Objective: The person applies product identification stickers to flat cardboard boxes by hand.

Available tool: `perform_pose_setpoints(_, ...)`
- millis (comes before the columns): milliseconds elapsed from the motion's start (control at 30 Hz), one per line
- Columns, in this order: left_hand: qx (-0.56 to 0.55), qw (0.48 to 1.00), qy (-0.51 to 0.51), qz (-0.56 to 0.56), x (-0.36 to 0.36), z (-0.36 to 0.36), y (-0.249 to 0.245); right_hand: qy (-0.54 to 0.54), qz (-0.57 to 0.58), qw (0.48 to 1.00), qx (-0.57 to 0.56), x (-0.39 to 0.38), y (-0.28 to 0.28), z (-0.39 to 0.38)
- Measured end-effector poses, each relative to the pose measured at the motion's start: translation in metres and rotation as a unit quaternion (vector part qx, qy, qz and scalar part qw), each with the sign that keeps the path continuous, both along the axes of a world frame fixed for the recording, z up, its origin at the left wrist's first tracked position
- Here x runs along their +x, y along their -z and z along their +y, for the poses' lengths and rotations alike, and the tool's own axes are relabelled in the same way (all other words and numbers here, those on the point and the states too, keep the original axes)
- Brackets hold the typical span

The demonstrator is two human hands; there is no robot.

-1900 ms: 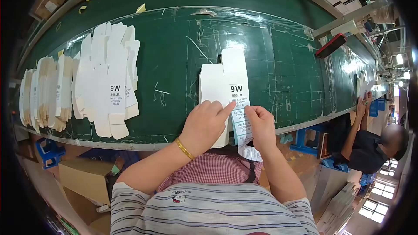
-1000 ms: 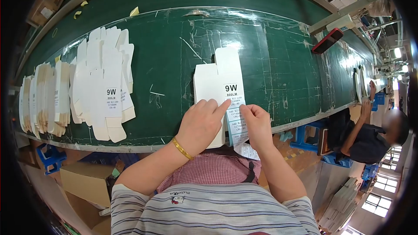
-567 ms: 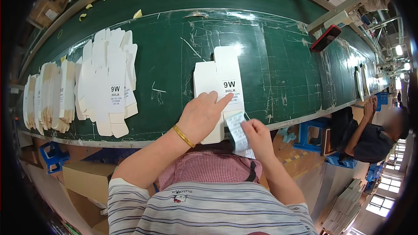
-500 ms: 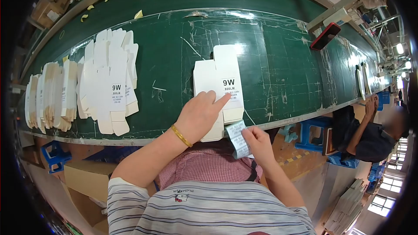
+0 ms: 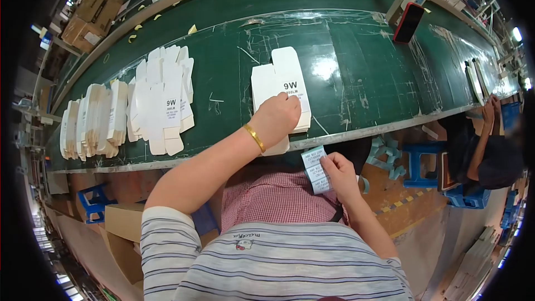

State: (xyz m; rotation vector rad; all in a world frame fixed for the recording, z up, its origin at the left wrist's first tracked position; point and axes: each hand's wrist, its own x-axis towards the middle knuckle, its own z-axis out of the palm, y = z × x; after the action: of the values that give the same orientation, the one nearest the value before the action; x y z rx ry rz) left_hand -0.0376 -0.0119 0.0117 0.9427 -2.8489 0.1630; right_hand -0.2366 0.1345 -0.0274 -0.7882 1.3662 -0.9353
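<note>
A stack of flat white cartons [image 5: 287, 66] printed "9W" lies on the green table [image 5: 356, 89] in front of me. Bent over the print of the top carton, my left hand [image 5: 278, 116] has its fingers drawn together; whatever is between the fingertips is hidden. A pale blue strip of printed labels [image 5: 316, 171] hangs below the table edge, its side pinched by my right hand [image 5: 341, 175]. To the left, a fanned pile of the same cartons [image 5: 159, 92] lies flat.
More cartons stand in bundles [image 5: 95, 120] at the far left. A red-edged phone [image 5: 408, 22] leans at the back right. Loose strips [image 5: 387, 156] lie on the floor by a blue stool [image 5: 421, 161]. Another person [image 5: 496, 145] sits at right; an open cardboard box [image 5: 123, 223] stands below left.
My left index finger was stretched out on the top carton's small print; the fingers are now drawn together there. My right hand still holds the label strip. The camera view has shifted.
</note>
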Motion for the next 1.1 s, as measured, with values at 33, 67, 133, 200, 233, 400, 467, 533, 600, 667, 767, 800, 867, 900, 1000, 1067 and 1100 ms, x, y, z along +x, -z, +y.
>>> perform_pose_setpoints(33,-0.022,0.999,0.022,0.043,-0.001,0.001,-0.002,-0.004,0.0,1.0,-0.007,0.0,-0.002,0.0)
perform_pose_setpoints(67,-0.039,0.999,0.036,0.008,-0.001,0.001,-0.005,-0.012,0.005,1.0,-0.022,0.001,-0.003,-0.001)
perform_pose_setpoints(133,-0.067,0.994,0.055,0.068,0.008,-0.002,-0.023,-0.025,0.011,0.999,-0.042,0.001,-0.012,-0.003)
perform_pose_setpoints(200,-0.096,0.986,0.069,0.115,0.038,-0.004,-0.054,-0.026,0.0,0.998,-0.055,0.003,-0.022,-0.003)
perform_pose_setpoints(233,-0.107,0.985,0.06,0.121,0.061,-0.002,-0.068,-0.021,-0.011,0.998,-0.065,0.005,-0.023,-0.004)
perform_pose_setpoints(400,-0.162,0.983,-0.08,0.025,0.181,0.02,-0.096,-0.021,-0.027,0.993,-0.113,0.005,-0.023,-0.005)
perform_pose_setpoints(467,-0.188,0.967,-0.175,0.002,0.196,0.039,-0.092,-0.023,-0.011,0.992,-0.122,0.006,-0.024,-0.006)
perform_pose_setpoints(533,-0.029,0.961,-0.211,0.178,0.169,0.064,-0.071,-0.022,0.011,0.989,-0.147,0.009,-0.021,-0.007)
perform_pose_setpoints(600,0.208,0.882,-0.234,0.352,0.113,0.092,-0.051,-0.025,0.048,0.981,-0.187,0.014,-0.022,-0.007)
perform_pose_setpoints(667,0.44,0.726,-0.236,0.473,0.052,0.115,-0.031,-0.021,0.073,0.974,-0.213,0.017,-0.023,-0.008)
perform_pose_setpoints(767,0.533,0.593,-0.227,0.559,0.009,0.125,-0.012,-0.004,0.05,0.98,-0.191,0.021,-0.027,-0.006)
perform_pose_setpoints(800,0.535,0.588,-0.236,0.56,0.005,0.124,-0.014,0.006,0.015,0.987,-0.162,0.023,-0.037,-0.006)
perform_pose_setpoints(867,0.545,0.593,-0.227,0.548,0.006,0.121,-0.016,-0.011,-0.029,0.99,-0.136,0.022,-0.048,-0.008)
perform_pose_setpoints(900,0.551,0.595,-0.224,0.54,0.006,0.12,-0.016,-0.038,-0.037,0.989,-0.137,0.02,-0.049,-0.009)
perform_pose_setpoints(1000,0.551,0.612,-0.207,0.528,0.006,0.116,-0.018,-0.063,0.026,0.981,-0.184,0.013,-0.039,-0.013)
perform_pose_setpoints(1067,0.548,0.62,-0.214,0.519,0.004,0.113,-0.018,-0.055,0.028,0.984,-0.166,0.015,-0.039,-0.016)
perform_pose_setpoints(1100,0.541,0.628,-0.221,0.513,0.005,0.112,-0.017,-0.052,0.03,0.983,-0.174,0.015,-0.038,-0.017)
